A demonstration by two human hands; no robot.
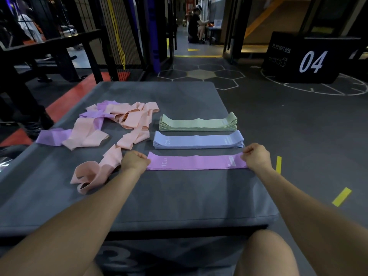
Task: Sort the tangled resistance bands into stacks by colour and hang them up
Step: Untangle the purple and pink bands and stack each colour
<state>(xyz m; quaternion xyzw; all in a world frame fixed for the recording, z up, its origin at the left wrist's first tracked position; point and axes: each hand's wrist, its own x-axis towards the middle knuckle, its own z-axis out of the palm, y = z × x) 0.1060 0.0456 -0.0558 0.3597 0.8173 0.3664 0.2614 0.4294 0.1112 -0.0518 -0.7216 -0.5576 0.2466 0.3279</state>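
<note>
- Both hands are closed on the ends of one purple resistance band [197, 162]: we see the left hand [135, 161] pinching its left end and the right hand [256, 157] pinching its right end, held well apart with the band drawn flat between them.
- This purple band, printed "10 LB", lies on the grey counter [179, 200] with its long axis running left to right, square across our view and directly ahead of both hands; neither hand is nearer than the other.
- Just beyond it lies the blue stack [198, 140], and beyond that the green stack [198, 123], both parallel to the purple band and apart from it.
- To the left we note the unsorted tangle [111, 124] of peach and purple bands, with one loose peach band [95, 172] touching or just beside the left wrist; we cannot tell which.
- We judge that green and blue are sorted, the purple stack is only beginning, and nothing is hung yet.
- Further purple bands lie left of the left hand, so we judge that hand the better placed to fetch the next one.
</note>
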